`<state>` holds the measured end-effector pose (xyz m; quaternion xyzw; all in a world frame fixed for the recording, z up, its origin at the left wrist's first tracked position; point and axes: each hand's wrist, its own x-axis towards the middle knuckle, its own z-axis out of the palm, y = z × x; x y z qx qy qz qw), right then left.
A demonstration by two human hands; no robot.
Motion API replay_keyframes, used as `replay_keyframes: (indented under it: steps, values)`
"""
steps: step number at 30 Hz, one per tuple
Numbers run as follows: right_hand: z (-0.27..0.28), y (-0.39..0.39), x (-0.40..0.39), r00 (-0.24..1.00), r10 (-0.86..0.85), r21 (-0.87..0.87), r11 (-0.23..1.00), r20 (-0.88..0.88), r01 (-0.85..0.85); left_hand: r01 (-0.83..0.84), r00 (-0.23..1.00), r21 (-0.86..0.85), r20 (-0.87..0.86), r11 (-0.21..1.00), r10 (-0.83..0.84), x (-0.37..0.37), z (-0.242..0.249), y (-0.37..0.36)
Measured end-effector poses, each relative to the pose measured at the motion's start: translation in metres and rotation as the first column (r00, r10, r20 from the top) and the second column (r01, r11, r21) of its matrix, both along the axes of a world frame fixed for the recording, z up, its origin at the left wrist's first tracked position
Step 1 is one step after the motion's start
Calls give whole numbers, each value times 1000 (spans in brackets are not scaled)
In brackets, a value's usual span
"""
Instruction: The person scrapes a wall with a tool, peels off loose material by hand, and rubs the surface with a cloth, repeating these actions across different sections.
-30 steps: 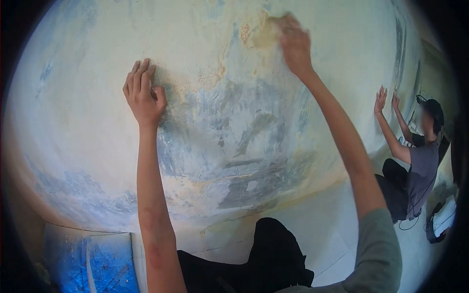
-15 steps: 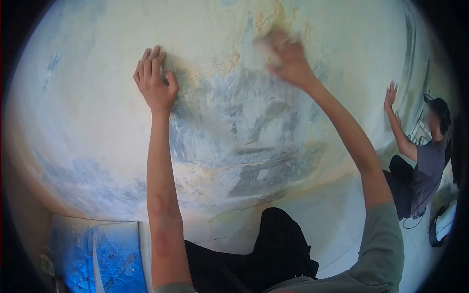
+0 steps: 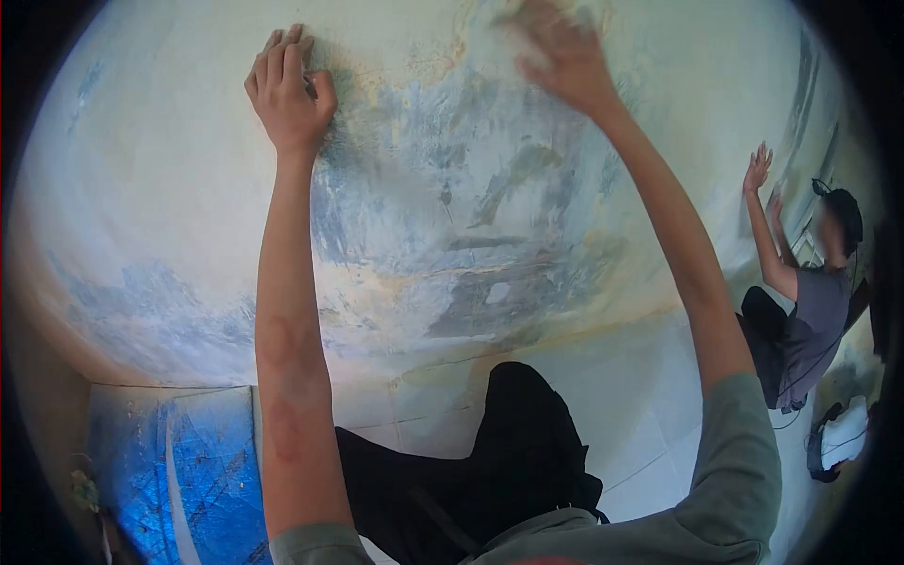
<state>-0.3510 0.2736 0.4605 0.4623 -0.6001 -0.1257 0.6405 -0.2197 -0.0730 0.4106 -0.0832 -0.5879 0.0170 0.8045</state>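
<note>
My left hand [image 3: 290, 94] rests against a pale wall [image 3: 188, 188], its fingers bent slightly upward and the thumb standing apart. A small dark gap shows between thumb and fingers. Higher on the right, my right hand [image 3: 570, 61] is over the same wall, its fingers smeared by motion, so I cannot tell whether it holds anything. Between and below both hands spreads a worn grey-blue patch [image 3: 414, 179] with scraped, flaking paint. A darker grey spot [image 3: 471, 306] lies near the wall's foot.
A blue sheet-covered panel [image 3: 212, 471] stands at lower left. My bent knee in black trousers [image 3: 527, 424] is close to the wall on the tiled floor [image 3: 650, 452]. At right another person [image 3: 815, 301] sits with hands raised to the wall, beside a white and black item [image 3: 843, 438].
The view has tilted down a little, so the wall and both hands sit higher in the frame. My right hand is still blurred by motion; my left hand keeps its pose on the wall.
</note>
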Motion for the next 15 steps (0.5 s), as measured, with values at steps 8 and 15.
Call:
replay_keyframes:
  steps: [8,15]
  values:
    - [4,7,3,990,-130,-50,990,45,132,-10,1000,-9,-9,1000,10,1,0,-2]
    - [0,-8,34,993,36,-139,990,116,-20,-20,1000,-20,4,1000,20,4,1,-3]
